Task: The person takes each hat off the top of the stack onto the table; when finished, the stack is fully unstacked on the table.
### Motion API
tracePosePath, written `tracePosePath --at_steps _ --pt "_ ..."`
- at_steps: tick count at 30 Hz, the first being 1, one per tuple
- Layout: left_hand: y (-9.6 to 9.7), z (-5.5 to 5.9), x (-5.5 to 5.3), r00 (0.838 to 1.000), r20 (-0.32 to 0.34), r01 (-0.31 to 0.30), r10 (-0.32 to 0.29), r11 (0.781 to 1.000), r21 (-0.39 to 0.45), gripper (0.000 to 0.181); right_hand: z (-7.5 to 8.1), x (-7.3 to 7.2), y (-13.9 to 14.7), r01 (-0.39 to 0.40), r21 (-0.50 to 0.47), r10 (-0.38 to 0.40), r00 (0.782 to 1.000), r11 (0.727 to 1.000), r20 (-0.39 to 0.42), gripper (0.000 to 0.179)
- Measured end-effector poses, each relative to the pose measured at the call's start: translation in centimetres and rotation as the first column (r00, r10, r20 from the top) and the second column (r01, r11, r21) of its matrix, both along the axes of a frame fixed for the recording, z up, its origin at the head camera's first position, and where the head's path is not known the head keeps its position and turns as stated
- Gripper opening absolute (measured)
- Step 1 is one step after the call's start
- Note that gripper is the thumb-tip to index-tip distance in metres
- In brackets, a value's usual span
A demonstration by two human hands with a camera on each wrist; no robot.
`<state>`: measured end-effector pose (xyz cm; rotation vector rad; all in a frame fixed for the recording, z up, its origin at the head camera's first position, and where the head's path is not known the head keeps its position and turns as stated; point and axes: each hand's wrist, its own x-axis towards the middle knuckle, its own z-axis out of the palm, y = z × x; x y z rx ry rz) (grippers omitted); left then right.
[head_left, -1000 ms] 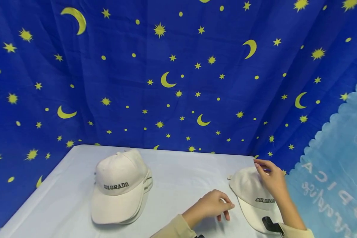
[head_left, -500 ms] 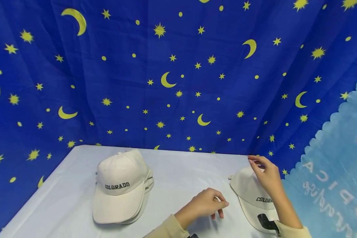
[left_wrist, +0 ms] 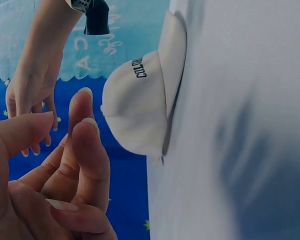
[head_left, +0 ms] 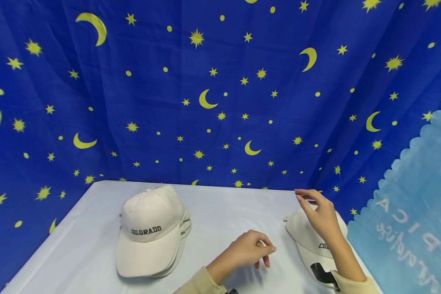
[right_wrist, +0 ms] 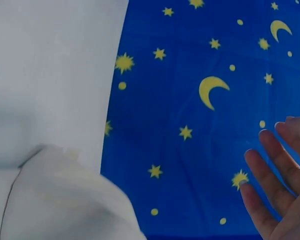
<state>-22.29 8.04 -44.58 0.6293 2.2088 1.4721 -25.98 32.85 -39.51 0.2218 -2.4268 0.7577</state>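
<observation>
A cream baseball cap [head_left: 297,228] with dark COLORADO lettering lies on the right of the table in the head view. Over it my right hand [head_left: 323,216] hovers, fingers extended and holding nothing, hiding part of the cap and its lettering. In the right wrist view a gap separates that hand [right_wrist: 285,195] from the cap [right_wrist: 65,200]. My left hand [head_left: 248,249], loosely bent and without anything in it, hangs above the table left of this cap. Farther left sits a stack of matching cream caps [head_left: 147,212], brims toward me; the top one reads COLORADO.
A white-covered table [head_left: 220,212] bears the caps. Behind it hangs a blue curtain [head_left: 161,102] with yellow moons and stars. On the right a light blue scalloped cloth [head_left: 419,196] with white lettering comes down beside the table edge.
Both hands have drifted left, the right one also slightly up and away from the right cap's front. Both caps' places on the table look the same.
</observation>
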Motion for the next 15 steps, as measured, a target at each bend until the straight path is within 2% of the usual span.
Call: tracePosePath --at_steps 10,15 --pt "-2.2 0.2 -0.2 1.0 0.001 -0.008 0.008 1.0 0.012 0.015 -0.1 -0.3 -2.4 -0.068 -0.009 0.068 0.997 0.998 -0.024 0.022" --pt "-3.5 0.4 -0.2 0.999 -0.026 -0.047 0.047 0.999 -0.014 0.016 -0.6 -0.4 -3.4 -0.091 -0.004 0.091 0.995 0.996 -0.039 0.021"
